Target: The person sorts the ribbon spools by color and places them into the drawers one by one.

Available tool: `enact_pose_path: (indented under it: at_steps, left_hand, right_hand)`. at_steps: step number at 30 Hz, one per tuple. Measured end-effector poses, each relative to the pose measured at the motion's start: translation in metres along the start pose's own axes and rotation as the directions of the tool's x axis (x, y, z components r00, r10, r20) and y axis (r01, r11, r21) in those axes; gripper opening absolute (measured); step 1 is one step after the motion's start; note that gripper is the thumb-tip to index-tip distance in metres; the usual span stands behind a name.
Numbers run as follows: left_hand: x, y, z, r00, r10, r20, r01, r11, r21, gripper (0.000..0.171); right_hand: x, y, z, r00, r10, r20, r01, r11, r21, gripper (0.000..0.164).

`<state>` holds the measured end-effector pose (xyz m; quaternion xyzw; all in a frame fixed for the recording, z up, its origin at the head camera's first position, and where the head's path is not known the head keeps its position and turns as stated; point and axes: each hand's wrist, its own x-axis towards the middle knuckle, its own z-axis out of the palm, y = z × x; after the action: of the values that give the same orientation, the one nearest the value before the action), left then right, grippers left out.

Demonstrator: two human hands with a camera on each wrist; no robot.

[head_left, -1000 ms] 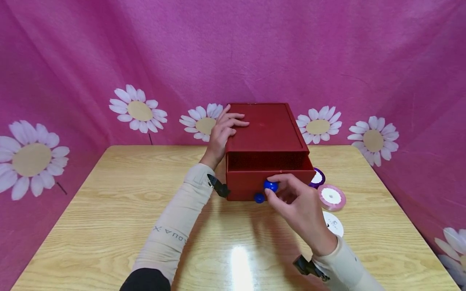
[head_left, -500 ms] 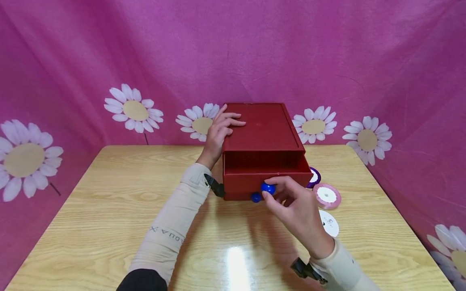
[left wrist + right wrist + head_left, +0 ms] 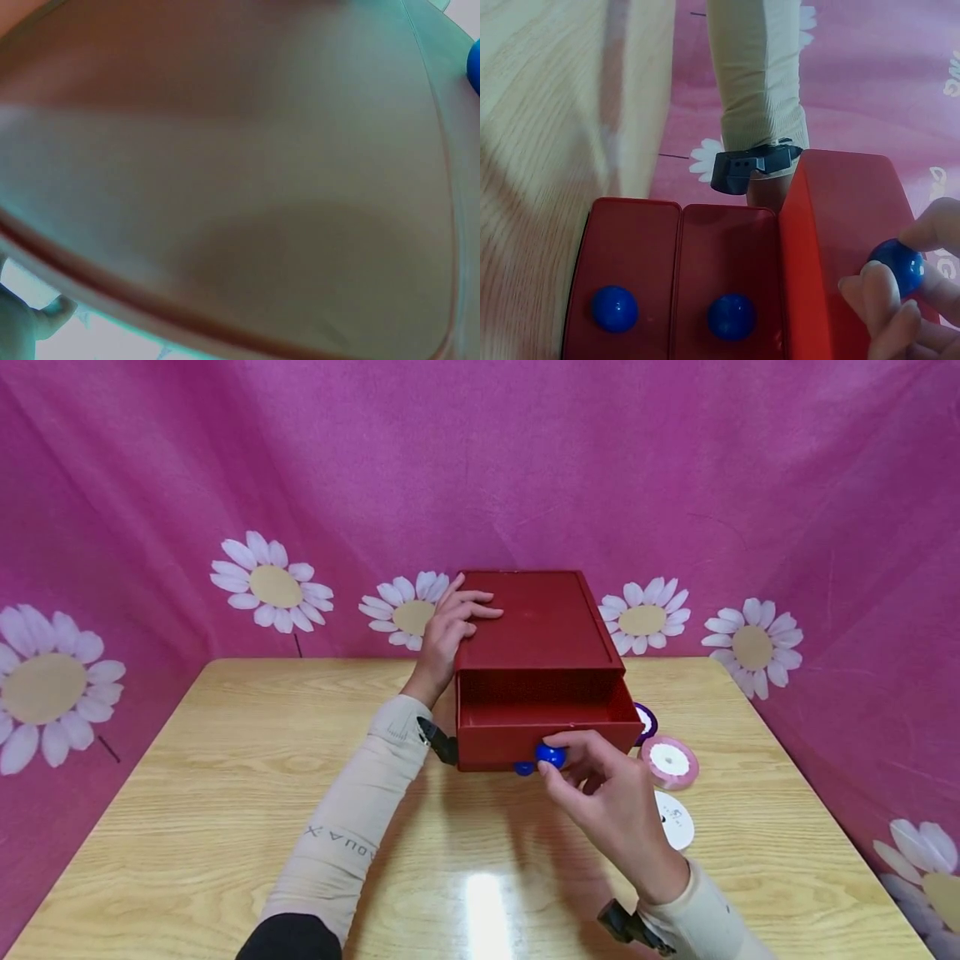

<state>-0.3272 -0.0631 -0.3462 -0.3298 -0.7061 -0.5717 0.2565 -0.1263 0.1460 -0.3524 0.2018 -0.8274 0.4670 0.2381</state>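
Observation:
A red drawer box (image 3: 543,622) stands on the table, its top drawer (image 3: 495,745) pulled partly out; the part of its inside that shows is bare. The thumb and fingers of my right hand (image 3: 618,806) pinch the round blue knob (image 3: 551,755) on that drawer's front. My left hand (image 3: 446,639) rests on the box's upper left edge, fingers spread over the top; its thumb is hidden. Two lower drawers, pushed in, show in the right wrist view, each with a blue knob (image 3: 732,316). The box's side panel (image 3: 300,180) fills the left wrist view.
To the right of the box, spools lie on the wooden table (image 3: 262,760): a purple one (image 3: 651,724), a pink ribbon spool (image 3: 686,768) and a white one (image 3: 677,820). A pink cloth (image 3: 375,468) printed with daisies hangs behind and beside the table.
The top drawer has come further out towards me, its knob still pinched by my right hand. My left hand keeps its place on the box. The head view has shifted slightly.

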Motion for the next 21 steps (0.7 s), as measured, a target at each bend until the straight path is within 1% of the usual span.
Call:
enact_pose_path:
  at_steps: [10,15,19,21]
  left_hand:
    - [-0.001,0.002,-0.003,1.0,0.003,0.005,-0.003,1.0,0.007,0.046]
    - [0.0,0.002,-0.001,1.0,0.006,0.003,-0.006,1.0,-0.007,0.045]
    - [0.0,0.002,-0.001,1.0,-0.003,0.003,0.003,1.0,-0.012,0.045]
    - [-0.001,0.002,-0.002,1.0,-0.019,0.001,0.019,1.0,-0.009,0.045]
  right_hand:
    - [-0.005,-0.002,0.002,1.0,-0.007,-0.013,0.006,0.999,-0.035,0.035]
    - [-0.008,-0.003,0.0,1.0,-0.01,-0.03,0.008,0.998,-0.055,0.036]
    - [-0.01,-0.004,0.0,0.999,-0.008,-0.037,0.005,0.998,-0.06,0.036]
    - [-0.011,-0.005,0.001,0.999,-0.01,-0.038,0.007,0.998,-0.061,0.036]
